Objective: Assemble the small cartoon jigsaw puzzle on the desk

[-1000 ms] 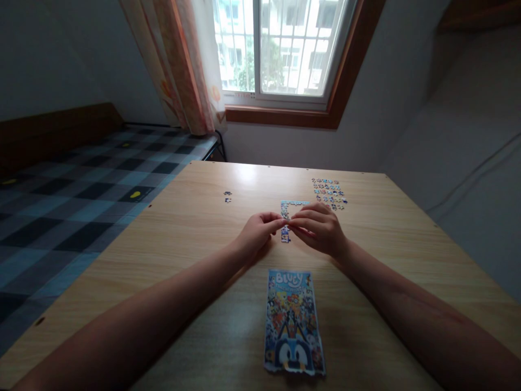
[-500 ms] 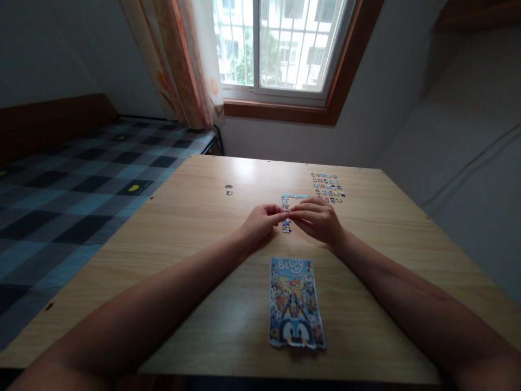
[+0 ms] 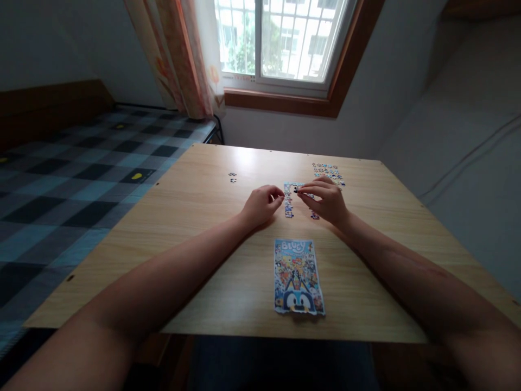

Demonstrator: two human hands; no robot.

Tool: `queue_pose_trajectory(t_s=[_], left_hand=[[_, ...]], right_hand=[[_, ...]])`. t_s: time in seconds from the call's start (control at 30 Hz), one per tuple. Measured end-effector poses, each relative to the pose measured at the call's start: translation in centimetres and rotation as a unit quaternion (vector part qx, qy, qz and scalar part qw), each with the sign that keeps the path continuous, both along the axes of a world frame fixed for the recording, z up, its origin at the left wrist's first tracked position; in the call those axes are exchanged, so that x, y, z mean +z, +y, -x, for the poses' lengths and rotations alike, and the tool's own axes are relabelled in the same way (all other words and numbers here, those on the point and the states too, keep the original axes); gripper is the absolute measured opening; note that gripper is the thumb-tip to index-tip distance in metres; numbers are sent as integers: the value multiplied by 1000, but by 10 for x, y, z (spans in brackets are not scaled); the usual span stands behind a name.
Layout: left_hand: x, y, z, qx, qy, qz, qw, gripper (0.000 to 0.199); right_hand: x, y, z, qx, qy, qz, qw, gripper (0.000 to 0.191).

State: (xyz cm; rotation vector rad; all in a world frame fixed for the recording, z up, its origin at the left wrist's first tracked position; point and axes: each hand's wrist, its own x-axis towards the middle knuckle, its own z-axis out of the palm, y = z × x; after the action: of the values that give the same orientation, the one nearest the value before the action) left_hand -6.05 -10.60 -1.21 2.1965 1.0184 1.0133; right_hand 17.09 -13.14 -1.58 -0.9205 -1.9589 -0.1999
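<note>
My right hand (image 3: 324,200) pinches a small dark jigsaw piece (image 3: 296,190) between thumb and fingertips, just above the inside of a partly joined puzzle border (image 3: 288,208). That border has a left side, a top row and a right side; my right hand hides part of the top and right. Left of the border, my left hand (image 3: 262,205) has loosely curled fingers, thumb and forefinger slightly apart, with nothing visible between them. Rows of loose jigsaw pieces (image 3: 325,167) lie behind my right hand, which covers some of them.
Nearer to me on the wooden table (image 3: 195,260) lies a Bluey picture sheet (image 3: 299,277) with a ragged lower edge. Two loose pieces (image 3: 232,177) sit at the back left. A bed (image 3: 101,168) with checked bedding stands to the left, and a window (image 3: 293,43) is ahead.
My hands, together over the border's left side before, have come apart. The right hand now holds the piece clear of the left. The border's right side has come into view. The camera view has tilted down.
</note>
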Motion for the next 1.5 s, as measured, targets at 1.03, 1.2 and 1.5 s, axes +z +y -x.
queue_pose_trajectory(t_s=[1.03,1.2,1.5], left_hand=[[-1,-5,5,-68,117,-5,991,11],[-2,-5,5,-72,151,-22,986,13],[-3,-4,6,-74,164,-40,983,12]], right_hand=[[-9,-24,-6,84,-101,131,983,12],[-9,-24,-4,87,-123,122,981,14],[-8,-26,0,87,-133,135,978,16]])
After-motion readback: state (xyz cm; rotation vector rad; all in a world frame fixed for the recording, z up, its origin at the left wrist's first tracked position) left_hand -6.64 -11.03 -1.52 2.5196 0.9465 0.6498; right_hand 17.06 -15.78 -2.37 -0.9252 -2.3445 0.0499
